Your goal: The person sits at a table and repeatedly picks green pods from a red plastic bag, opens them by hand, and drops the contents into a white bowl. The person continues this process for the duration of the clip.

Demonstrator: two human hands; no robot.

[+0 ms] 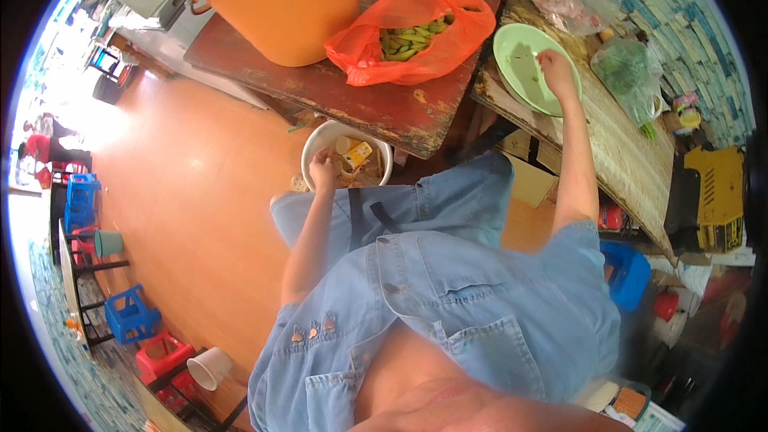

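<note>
Over a light green plastic bowl [517, 75] on the wooden board to the right, my right hand [557, 72] hovers with its fingers curled. A few small green pieces lie in the bowl. My left hand [324, 169] hangs low over the near left side of a white waste bin [389, 159], which holds used paper cups and scraps. Whether either hand pinches something small cannot be made out. Between and beyond my hands, an orange-red plastic bag [432, 66] lies open on the dark red table [384, 111], with green pods [409, 42] inside, probably edamame.
A large orange bucket [288, 18] with a red lid stands left of the bag. Along the wall lie a clear bag of meat [570, 0] and a bag of greens [624, 69]. Plastic stools [132, 315] line the left side. People [51, 147] are far off at left.
</note>
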